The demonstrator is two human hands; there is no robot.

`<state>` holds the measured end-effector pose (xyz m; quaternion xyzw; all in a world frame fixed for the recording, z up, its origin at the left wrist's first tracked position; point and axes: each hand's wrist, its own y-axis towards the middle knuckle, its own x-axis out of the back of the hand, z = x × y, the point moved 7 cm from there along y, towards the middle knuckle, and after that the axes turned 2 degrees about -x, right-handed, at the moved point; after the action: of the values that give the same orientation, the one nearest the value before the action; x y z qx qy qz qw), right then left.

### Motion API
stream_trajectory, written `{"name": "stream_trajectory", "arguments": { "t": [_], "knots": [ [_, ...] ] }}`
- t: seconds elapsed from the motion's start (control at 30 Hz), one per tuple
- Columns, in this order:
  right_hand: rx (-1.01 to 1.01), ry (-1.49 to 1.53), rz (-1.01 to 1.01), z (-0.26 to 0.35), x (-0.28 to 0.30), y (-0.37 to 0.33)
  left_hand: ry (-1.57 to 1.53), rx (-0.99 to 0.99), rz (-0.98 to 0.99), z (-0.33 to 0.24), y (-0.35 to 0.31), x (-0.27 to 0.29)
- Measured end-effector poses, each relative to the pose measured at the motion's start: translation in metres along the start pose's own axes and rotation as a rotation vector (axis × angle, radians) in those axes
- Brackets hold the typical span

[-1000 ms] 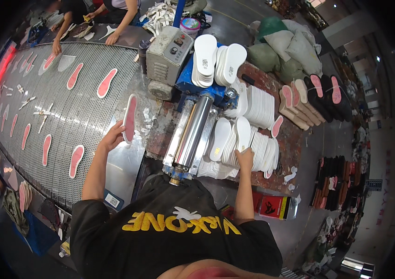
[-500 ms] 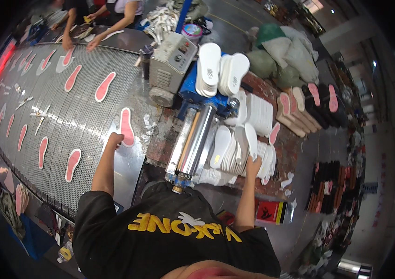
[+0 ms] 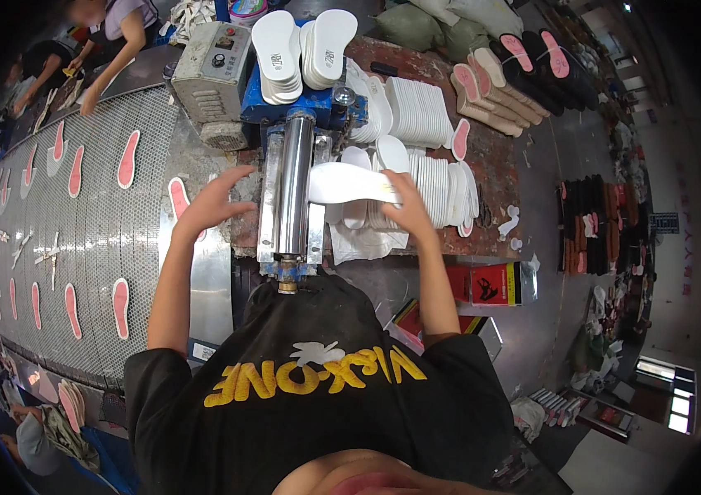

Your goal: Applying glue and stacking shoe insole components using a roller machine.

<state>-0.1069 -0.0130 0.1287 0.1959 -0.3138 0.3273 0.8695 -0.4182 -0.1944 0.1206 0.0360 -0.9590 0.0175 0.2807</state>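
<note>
My right hand point(image 3: 406, 208) holds a white shoe insole point(image 3: 350, 183) flat, its toe end against the steel roller point(image 3: 292, 191) of a blue roller machine point(image 3: 311, 107). My left hand point(image 3: 212, 205) is open with fingers spread, hovering just left of the roller above the metal table edge. A pink-coated insole point(image 3: 178, 198) lies on the mesh conveyor belt point(image 3: 103, 247) right beside that hand. Stacks of white insoles point(image 3: 433, 177) stand behind my right hand.
Several pink insoles point(image 3: 127, 158) ride the belt to my left. More white insoles point(image 3: 301, 45) are piled on top of the machine beside a grey motor box point(image 3: 214, 70). Dark soles with pink insoles point(image 3: 523, 62) sit far right. Other people point(image 3: 111, 33) work at the belt's far end.
My left hand let go of the pink insole on the belt and drew back toward the roller. My right hand picked a white insole from the stack and brought it to the roller.
</note>
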Motion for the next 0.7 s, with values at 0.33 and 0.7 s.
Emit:
{"name": "stream_trajectory", "arguments": {
  "t": [0.33, 0.7],
  "knots": [
    [-0.052, 0.160, 0.070, -0.016, -0.028, 0.007, 0.224, -0.148, -0.054, -0.014, 0.004, -0.013],
    [-0.174, -0.322, -0.125, -0.103, -0.014, -0.012, 0.395, 0.014, -0.208, 0.095, -0.033, 0.025]
  ]
}}
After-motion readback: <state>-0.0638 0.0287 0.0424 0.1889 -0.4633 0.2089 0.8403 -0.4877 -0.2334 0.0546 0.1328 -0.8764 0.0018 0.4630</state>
